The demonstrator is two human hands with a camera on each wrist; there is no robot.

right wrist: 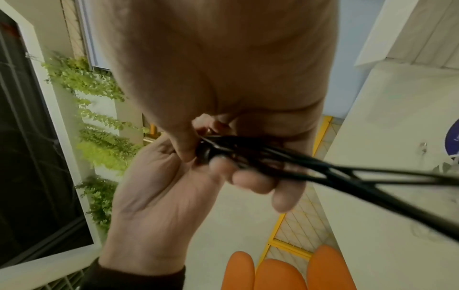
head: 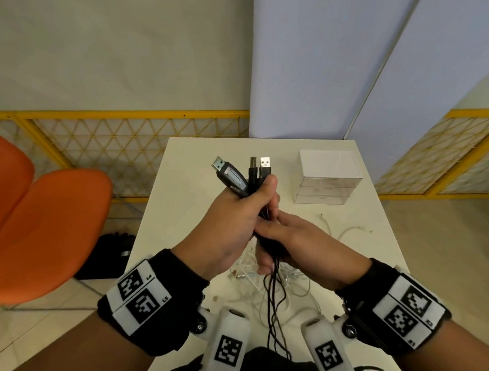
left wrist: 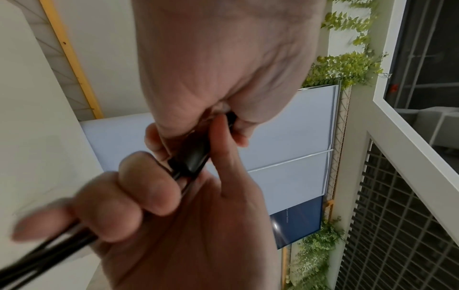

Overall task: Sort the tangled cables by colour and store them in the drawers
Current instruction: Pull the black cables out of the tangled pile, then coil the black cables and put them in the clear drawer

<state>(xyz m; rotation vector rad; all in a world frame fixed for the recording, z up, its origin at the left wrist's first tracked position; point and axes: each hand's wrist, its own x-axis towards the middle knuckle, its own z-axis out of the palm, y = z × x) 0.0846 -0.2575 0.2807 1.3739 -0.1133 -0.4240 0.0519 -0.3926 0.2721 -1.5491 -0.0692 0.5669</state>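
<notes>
Left hand (head: 234, 224) is fisted round the black cables (head: 254, 181) just below their plugs, held up over the middle of the tabletop (head: 185, 195). Three plug ends stick up above the thumb: a chunky grey-black USB stick-type plug, a black one, a silver USB. Right hand (head: 288, 240) sits right under the left, touching it, fingers curled round the same bundle lower down; right wrist view shows the strands fanning out of that grip. The rest of the black leads hang slack toward the near edge of the tabletop.

White cables (head: 259, 275) lie in a loose tangle on the tabletop below the hands, nearer the front edge, w/ a stray strand trailing toward the right edge. Small white drawer unit (head: 327, 178) stands near the far right corner, drawers look closed. Orange chair (head: 35, 225) off the left edge.

Handling, as I judge it: the leads are light, limp, smooth-jacketed, so they'll slide through a loose fist and the hanging tails could snag the white pile. Plugs are the only stiff bits, good stops for a grip; best hold is just behind them, where the left already is. Probably sensible to run the right down the length to comb strands straight, then loop into a coil before the drawer. Don't yank at plug necks; the thin wires kink there.
</notes>
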